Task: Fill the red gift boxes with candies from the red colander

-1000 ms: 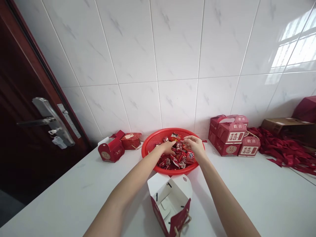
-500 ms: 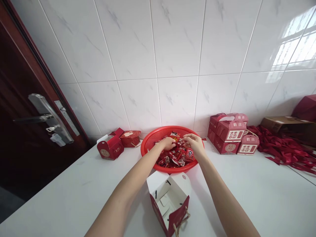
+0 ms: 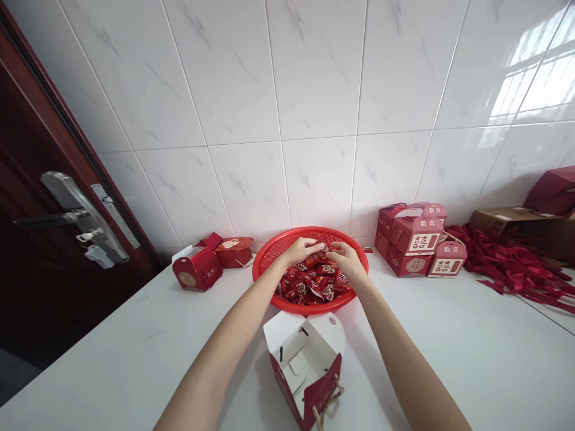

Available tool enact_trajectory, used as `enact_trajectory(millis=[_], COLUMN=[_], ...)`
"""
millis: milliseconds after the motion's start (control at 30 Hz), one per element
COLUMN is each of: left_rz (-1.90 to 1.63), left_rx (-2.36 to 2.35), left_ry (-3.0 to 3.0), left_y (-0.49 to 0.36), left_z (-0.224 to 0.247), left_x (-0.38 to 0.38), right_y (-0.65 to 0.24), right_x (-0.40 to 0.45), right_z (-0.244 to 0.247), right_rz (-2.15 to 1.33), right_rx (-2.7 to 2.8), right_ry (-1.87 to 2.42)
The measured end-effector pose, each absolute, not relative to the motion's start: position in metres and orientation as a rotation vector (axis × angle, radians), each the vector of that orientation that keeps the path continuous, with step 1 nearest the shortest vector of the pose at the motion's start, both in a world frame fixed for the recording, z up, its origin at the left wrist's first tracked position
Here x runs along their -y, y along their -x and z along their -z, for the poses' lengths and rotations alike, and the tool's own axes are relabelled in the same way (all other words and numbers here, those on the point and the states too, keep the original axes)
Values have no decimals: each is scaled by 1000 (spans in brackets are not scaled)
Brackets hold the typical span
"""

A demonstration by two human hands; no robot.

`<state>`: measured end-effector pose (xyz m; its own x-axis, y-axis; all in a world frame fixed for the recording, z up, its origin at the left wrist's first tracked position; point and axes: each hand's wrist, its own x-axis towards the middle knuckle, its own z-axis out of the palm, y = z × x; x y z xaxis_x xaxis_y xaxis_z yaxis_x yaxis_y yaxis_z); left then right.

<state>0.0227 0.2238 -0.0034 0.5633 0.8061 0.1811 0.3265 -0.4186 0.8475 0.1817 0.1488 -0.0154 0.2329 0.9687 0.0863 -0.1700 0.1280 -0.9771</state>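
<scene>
A red plastic basket (image 3: 268,257) near the wall holds many red-wrapped candies (image 3: 314,284). Both hands are over it. My left hand (image 3: 302,250) is at the basket's back middle, fingers bent toward the right above the candies; what it grips, if anything, is too small to make out. Facing it from the right, my right hand (image 3: 347,260) has its fingers curled and apart from the thumb, and its fingertips are near the candies. In front of the basket stands an open box (image 3: 321,398), white inside and dark red outside, with a twine handle.
Two red boxes (image 3: 196,272) (image 3: 234,252) sit at the left by the wall. Stacked red gift boxes (image 3: 415,239) stand at the right, beside a heap of red ribbons (image 3: 507,260) and a cardboard box (image 3: 507,215). A dark door (image 3: 54,263) is at the far left.
My left hand has moved slightly up and back over the candies, its fingers now stretched toward my right hand. The whole view has shifted a little.
</scene>
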Motion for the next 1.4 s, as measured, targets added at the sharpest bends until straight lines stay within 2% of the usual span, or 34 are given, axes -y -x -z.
enact_trajectory(millis=[200, 567, 1000, 1400], left_rz=[-733, -564, 8, -131], left_rx=[-794, -965, -1039, -1082], left_ry=[-1882, -1868, -2156, -2249], left_y=[-28, -30, -28, -31], left_z=[3, 18, 17, 26], left_x=[-222, -231, -223, -224], right_y=[-183, -188, -192, -190], right_x=[-152, -150, -152, -146], right_z=[19, 14, 10, 6], right_rz=[-1021, -1091, -1199, -1236], right_rx=[953, 739, 624, 707], right_ry=[1066, 903, 793, 790])
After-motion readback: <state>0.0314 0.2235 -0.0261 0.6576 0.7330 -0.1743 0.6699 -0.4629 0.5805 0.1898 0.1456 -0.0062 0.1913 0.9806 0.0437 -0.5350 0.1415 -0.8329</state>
